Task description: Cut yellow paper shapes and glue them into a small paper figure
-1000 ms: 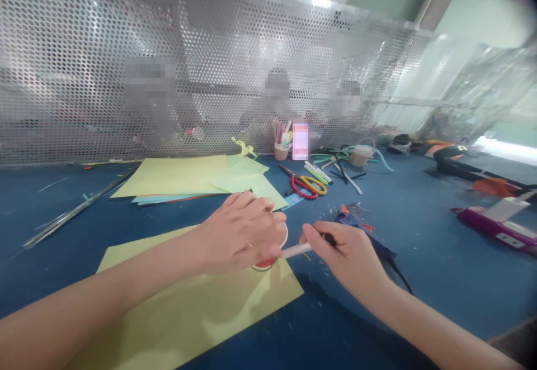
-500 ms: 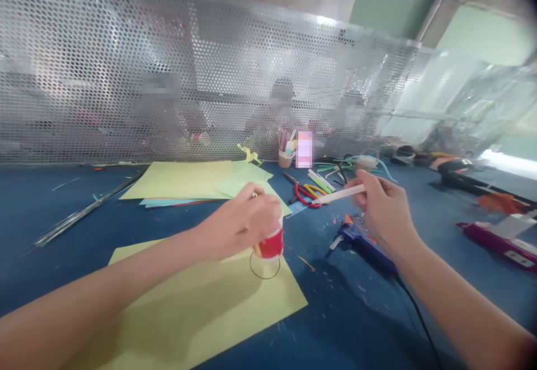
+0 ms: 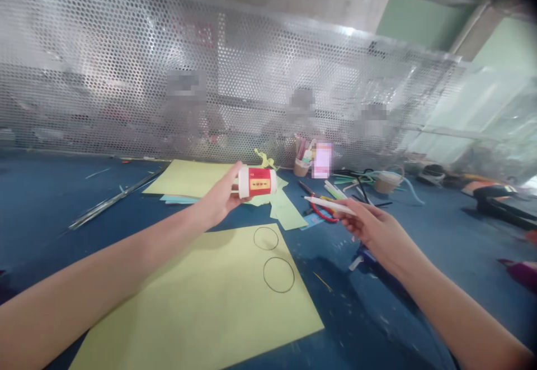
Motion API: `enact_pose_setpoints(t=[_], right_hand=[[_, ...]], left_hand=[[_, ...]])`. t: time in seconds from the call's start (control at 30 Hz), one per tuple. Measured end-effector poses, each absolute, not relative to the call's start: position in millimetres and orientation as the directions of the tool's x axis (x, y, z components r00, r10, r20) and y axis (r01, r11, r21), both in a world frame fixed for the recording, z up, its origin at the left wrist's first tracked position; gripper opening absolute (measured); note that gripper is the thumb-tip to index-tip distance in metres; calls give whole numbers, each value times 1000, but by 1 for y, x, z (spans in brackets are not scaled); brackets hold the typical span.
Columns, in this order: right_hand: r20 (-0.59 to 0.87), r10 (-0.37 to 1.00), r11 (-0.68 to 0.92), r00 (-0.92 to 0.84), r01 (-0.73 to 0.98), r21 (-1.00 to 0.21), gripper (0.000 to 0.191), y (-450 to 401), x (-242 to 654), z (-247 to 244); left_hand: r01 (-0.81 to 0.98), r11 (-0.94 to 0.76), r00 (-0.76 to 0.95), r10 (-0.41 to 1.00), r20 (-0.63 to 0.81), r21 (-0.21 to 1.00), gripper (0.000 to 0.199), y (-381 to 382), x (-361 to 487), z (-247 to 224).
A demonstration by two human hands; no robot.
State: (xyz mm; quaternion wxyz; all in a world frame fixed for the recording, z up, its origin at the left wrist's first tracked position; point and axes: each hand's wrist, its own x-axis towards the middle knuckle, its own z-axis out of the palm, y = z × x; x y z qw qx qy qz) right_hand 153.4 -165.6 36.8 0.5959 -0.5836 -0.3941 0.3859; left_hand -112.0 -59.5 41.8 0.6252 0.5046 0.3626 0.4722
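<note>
My left hand (image 3: 226,194) is closed around a small red-and-white cylindrical container (image 3: 260,182) with a yellow label, tipped on its side above the far edge of a yellow paper sheet (image 3: 201,303). Two circle outlines, a farther one (image 3: 265,249) and a nearer one (image 3: 279,292), are drawn near the sheet's right edge. In my right hand (image 3: 369,227) is a white pen (image 3: 329,204), its dark tip pointing left, to the right of the container. The pen's tip is raised off the sheet.
A stack of yellow paper (image 3: 188,177) and green scraps (image 3: 288,213) lie farther back. Red-handled pliers (image 3: 323,216) and a blue glue gun (image 3: 369,258) are near my right hand. A cup of tools (image 3: 301,167) stands before a perforated metal screen (image 3: 251,96), with people behind it.
My left hand has lifted the container off the sheet and turned it sideways, uncovering a second circle. My right hand has lowered somewhat relative to the pliers, still with the pen.
</note>
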Motion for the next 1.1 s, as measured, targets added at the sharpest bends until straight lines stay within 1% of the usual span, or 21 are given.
enact_pose_setpoints(t=[0.1, 0.2, 0.27, 0.33, 0.4, 0.5, 0.57, 0.6, 0.67, 0.73, 0.83, 0.93, 1.03, 1.1], right_hand=[[38, 920, 38, 389, 8, -999, 33, -165, 152, 36], [58, 906, 52, 419, 26, -998, 36, -164, 153, 36], [86, 898, 73, 432, 47, -996, 32, -165, 154, 37], [115, 898, 105, 424, 46, -993, 27, -166, 153, 38], [134, 902, 142, 410, 9, -990, 23, -169, 151, 39], [143, 909, 180, 392, -61, -982, 18, -172, 147, 40], [108, 916, 145, 388, -67, -987, 16, -174, 144, 40], [77, 918, 107, 389, -55, -993, 17, -175, 143, 39], [25, 913, 33, 407, -12, -999, 24, -176, 140, 38], [13, 905, -3, 426, 35, -999, 29, -178, 137, 38], [47, 904, 7, 425, 96, -995, 33, -178, 131, 37], [78, 911, 26, 404, 133, -991, 34, -178, 125, 37], [107, 921, 47, 375, 165, -985, 32, -178, 121, 38], [123, 927, 59, 355, 186, -981, 30, -178, 119, 39]], left_hand=[[-186, 79, 325, 946, -15, 979, 40, -62, -110, 41], [-153, 25, 380, 924, 36, 988, 34, -67, -109, 43], [-127, -8, 403, 913, 59, 992, 35, -70, -109, 45], [-90, -3, 418, 908, 40, 996, 39, -72, -110, 47], [-47, 4, 431, 902, 16, 999, 41, -72, -112, 50], [74, -7, 436, 899, -25, 997, 41, -70, -116, 54], [203, -35, 466, 882, -65, 978, 40, -68, -120, 58], [264, -82, 497, 865, -63, 961, 40, -67, -123, 60], [351, -234, 593, 805, -22, 907, 36, -65, -130, 64], [409, -363, 674, 738, -10, 837, 32, -64, -137, 68], [520, -435, 699, 711, -73, 735, 38, -65, -144, 73], [609, -522, 680, 731, -54, 597, 49, -69, -148, 78], [657, -591, 697, 712, -80, 468, 56, -73, -150, 82], [664, -623, 715, 690, -108, 414, 57, -75, -151, 84]])
